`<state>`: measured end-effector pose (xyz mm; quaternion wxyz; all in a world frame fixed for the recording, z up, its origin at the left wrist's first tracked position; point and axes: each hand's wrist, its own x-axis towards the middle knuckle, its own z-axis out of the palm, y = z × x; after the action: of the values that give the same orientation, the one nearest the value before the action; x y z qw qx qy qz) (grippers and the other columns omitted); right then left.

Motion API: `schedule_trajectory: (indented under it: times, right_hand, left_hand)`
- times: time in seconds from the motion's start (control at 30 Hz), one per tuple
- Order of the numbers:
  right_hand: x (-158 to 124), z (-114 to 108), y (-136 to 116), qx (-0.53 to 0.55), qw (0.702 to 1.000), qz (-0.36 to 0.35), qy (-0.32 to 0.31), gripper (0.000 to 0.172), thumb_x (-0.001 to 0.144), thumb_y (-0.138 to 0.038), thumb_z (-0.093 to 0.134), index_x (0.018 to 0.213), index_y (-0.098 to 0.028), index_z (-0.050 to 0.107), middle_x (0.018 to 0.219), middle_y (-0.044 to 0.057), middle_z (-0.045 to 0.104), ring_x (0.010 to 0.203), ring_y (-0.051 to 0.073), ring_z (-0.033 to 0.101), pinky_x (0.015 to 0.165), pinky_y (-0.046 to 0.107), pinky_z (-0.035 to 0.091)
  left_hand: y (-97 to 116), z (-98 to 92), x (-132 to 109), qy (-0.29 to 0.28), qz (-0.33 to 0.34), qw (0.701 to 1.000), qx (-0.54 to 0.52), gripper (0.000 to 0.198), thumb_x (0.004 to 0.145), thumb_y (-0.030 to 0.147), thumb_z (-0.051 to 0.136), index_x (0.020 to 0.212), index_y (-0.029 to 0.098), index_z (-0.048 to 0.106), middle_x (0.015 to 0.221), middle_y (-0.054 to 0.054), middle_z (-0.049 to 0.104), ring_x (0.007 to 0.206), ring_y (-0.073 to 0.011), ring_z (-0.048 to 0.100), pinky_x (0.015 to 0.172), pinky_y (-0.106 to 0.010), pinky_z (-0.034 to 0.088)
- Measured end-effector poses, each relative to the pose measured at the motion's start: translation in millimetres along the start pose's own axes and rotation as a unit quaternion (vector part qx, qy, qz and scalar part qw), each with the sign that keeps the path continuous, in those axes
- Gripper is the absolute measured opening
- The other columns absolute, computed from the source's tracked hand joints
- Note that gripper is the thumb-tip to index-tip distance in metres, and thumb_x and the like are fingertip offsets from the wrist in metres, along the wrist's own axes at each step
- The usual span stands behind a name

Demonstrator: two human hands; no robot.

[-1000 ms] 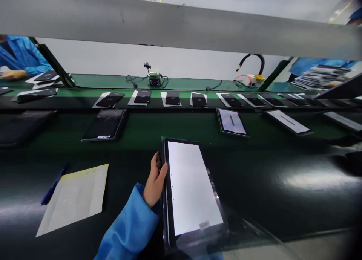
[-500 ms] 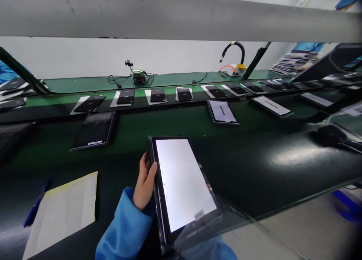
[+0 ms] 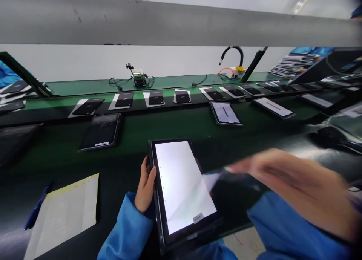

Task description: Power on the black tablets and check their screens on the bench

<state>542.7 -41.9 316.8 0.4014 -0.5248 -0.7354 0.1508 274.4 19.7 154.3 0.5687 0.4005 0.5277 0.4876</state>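
Observation:
A tablet (image 3: 181,184) with a lit white screen is tilted up in front of me, a small printed label near its lower edge. My left hand (image 3: 145,186) grips its left side, thumb at the front bezel. On the other side, my right hand (image 3: 285,177), smeared by motion, pinches a piece of clear plastic film (image 3: 212,180). The film stretches from those fingertips across the right part of the screen. Where it joins the tablet's lower end is hard to make out.
A paper sheet (image 3: 68,211) and blue pen (image 3: 38,207) lie at left. Behind are a dark tablet (image 3: 102,130) and lit tablets (image 3: 226,113) (image 3: 273,107). Several black devices on white sheets line the belt (image 3: 161,111). A black handheld device (image 3: 330,137) is at right.
My right hand has come into view from the right, pulling the clear film up across the screen from the tablet's lower end. My left hand keeps its grip.

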Motion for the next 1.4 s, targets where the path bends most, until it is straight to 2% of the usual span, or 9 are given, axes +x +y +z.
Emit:
schedule_trajectory:
  times: [0.17, 0.27, 0.43, 0.57, 0.73, 0.87, 0.97, 1.2, 1.4]
  right_hand:
    - [91.2, 96.2, 31.2, 0.104, 0.984, -0.035, -0.137, 0.021, 0.092, -0.031, 0.05, 0.108, -0.021, 0.058, 0.11, 0.004, 0.067, 0.102, 0.02, 0.065, 0.089, 0.037, 0.055]
    - [98.5, 127.1, 57.1, 0.011, 0.991, -0.058, -0.119, 0.046, 0.09, -0.033, 0.05, 0.134, -0.02, 0.044, 0.143, 0.01, 0.043, 0.13, 0.026, 0.044, 0.108, 0.048, 0.039]
    - [13.8, 106.7, 115.8, 0.048, 0.987, 0.116, -0.101, 0.066, 0.09, -0.053, 0.05, 0.146, -0.024, 0.033, 0.15, 0.004, 0.033, 0.138, 0.026, 0.03, 0.117, 0.051, 0.02]
    - [-72.6, 98.9, 138.8, 0.279, 0.914, 0.237, -0.177, 0.06, 0.09, -0.066, 0.037, 0.138, -0.03, 0.045, 0.146, 0.0, 0.039, 0.138, 0.027, 0.03, 0.117, 0.051, 0.012]
    - [-100.7, 108.7, 124.5, 0.423, 0.858, 0.288, -0.036, 0.062, 0.079, -0.054, 0.065, 0.136, -0.038, 0.047, 0.147, -0.002, 0.037, 0.138, 0.03, 0.027, 0.115, 0.052, 0.018]
    - [-59.0, 99.6, 134.4, 0.424, 0.842, 0.319, 0.098, 0.045, 0.076, -0.043, 0.068, 0.121, -0.037, 0.063, 0.138, -0.001, 0.048, 0.132, 0.032, 0.038, 0.109, 0.052, 0.036]
    - [-8.6, 99.9, 166.5, 0.391, 0.865, 0.286, 0.133, 0.044, 0.074, -0.041, 0.067, 0.117, -0.033, 0.065, 0.131, 0.001, 0.057, 0.125, 0.033, 0.049, 0.105, 0.05, 0.043]
    - [105.5, 153.7, 258.3, 0.329, 0.88, 0.305, 0.154, 0.036, 0.082, -0.04, 0.065, 0.109, -0.016, 0.063, 0.105, 0.01, 0.068, 0.096, 0.026, 0.066, 0.088, 0.047, 0.053]
    - [135.1, 172.1, 274.6, 0.223, 0.923, 0.254, 0.183, 0.03, 0.094, -0.04, 0.055, 0.117, -0.022, 0.059, 0.132, 0.008, 0.052, 0.12, 0.026, 0.049, 0.103, 0.048, 0.041]
  left_hand:
    - [-5.5, -2.9, 0.0, -0.001, -0.009, 1.0, -0.003, 0.089, 0.074, 0.066, 0.061, 0.145, 0.027, 0.025, 0.124, -0.008, 0.055, 0.106, -0.0256, 0.057, 0.098, -0.043, 0.044]
    - [-10.9, -5.8, -0.9, -0.004, -0.016, 1.0, 0.006, 0.091, 0.074, 0.068, 0.059, 0.146, 0.026, 0.023, 0.128, -0.009, 0.052, 0.113, -0.0265, 0.054, 0.105, -0.044, 0.039]
    - [-14.1, -8.5, -4.8, 0.003, -0.031, 0.999, 0.021, 0.088, 0.077, 0.068, 0.055, 0.147, 0.026, 0.022, 0.145, -0.011, 0.038, 0.133, -0.0295, 0.037, 0.115, -0.047, 0.025]
    - [0.6, 2.3, -11.5, 0.006, -0.037, 0.998, 0.043, 0.093, 0.076, 0.07, 0.054, 0.148, 0.023, 0.018, 0.155, -0.007, 0.025, 0.144, -0.026, 0.018, 0.12, -0.042, 0.016]
    - [19.0, 40.7, 9.2, -0.018, 0.014, 0.999, 0.043, 0.079, 0.087, 0.056, 0.048, 0.149, 0.02, 0.014, 0.158, -0.003, 0.018, 0.145, -0.0207, 0.012, 0.121, -0.038, 0.008]
    - [29.4, 64.6, 52.0, -0.077, 0.037, 0.996, 0.021, 0.069, 0.091, 0.046, 0.047, 0.147, 0.015, 0.022, 0.156, -0.004, 0.019, 0.144, -0.0191, 0.013, 0.12, -0.036, 0.006]
    - [35.5, 55.9, 65.1, -0.122, 0.057, 0.991, 0.019, 0.059, 0.089, 0.048, 0.051, 0.139, 0.018, 0.041, 0.151, -0.006, 0.034, 0.141, -0.0219, 0.025, 0.12, -0.04, 0.015]
    - [-17.4, -8.4, 3.7, 0.017, 0.1, 0.987, 0.124, 0.051, 0.088, 0.053, 0.051, 0.132, 0.028, 0.049, 0.144, -0.006, 0.043, 0.136, -0.0262, 0.034, 0.115, -0.048, 0.027]
    - [-70.9, -3.8, -36.2, 0.045, 0.035, 0.989, 0.134, 0.055, 0.09, 0.054, 0.045, 0.138, 0.027, 0.04, 0.147, -0.008, 0.035, 0.139, -0.0264, 0.026, 0.118, -0.048, 0.022]
